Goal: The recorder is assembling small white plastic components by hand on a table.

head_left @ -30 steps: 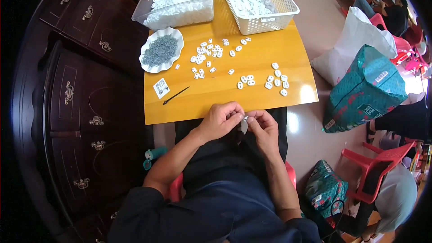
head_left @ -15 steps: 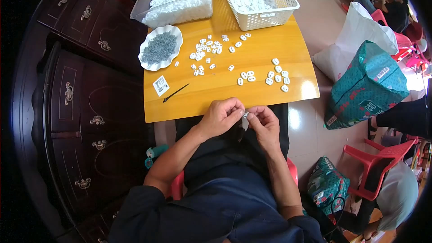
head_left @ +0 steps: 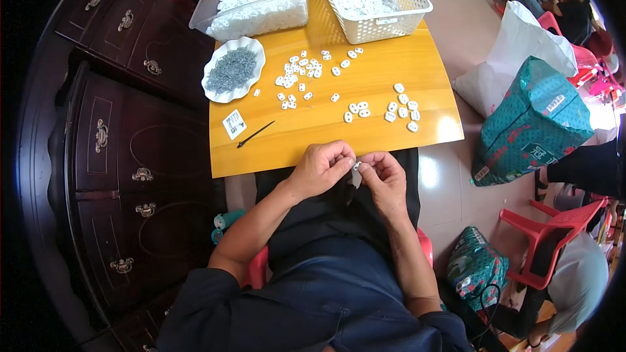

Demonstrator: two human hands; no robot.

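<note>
At the table's near edge my left hand (head_left: 321,169) and my right hand (head_left: 386,184) meet, their thumbs and fingers pinched around a small white plastic piece (head_left: 357,166). Most of that piece is hidden by my fingertips. Just below it a pale, pointed shape hangs, too small to name. On the wooden table (head_left: 293,146) beyond lie several small white two-hole pieces (head_left: 302,72) in a loose cluster. Larger white oval pieces (head_left: 402,107) with dark holes are grouped to the right. A scalloped white dish (head_left: 219,96) holds a heap of tiny grey metal parts (head_left: 232,70).
At the back stand a clear bin (head_left: 287,16) and a cream perforated basket (head_left: 385,27), both full of white pieces. A black stick (head_left: 255,135) lies beside a white printed card (head_left: 234,124). Dark cabinets (head_left: 156,137) flank the left; a teal bag (head_left: 528,130) stands right. Other people sit nearby.
Both hands keep their pinch at the same spot, with barely any finger motion. The whole view has shifted very slightly.
</note>
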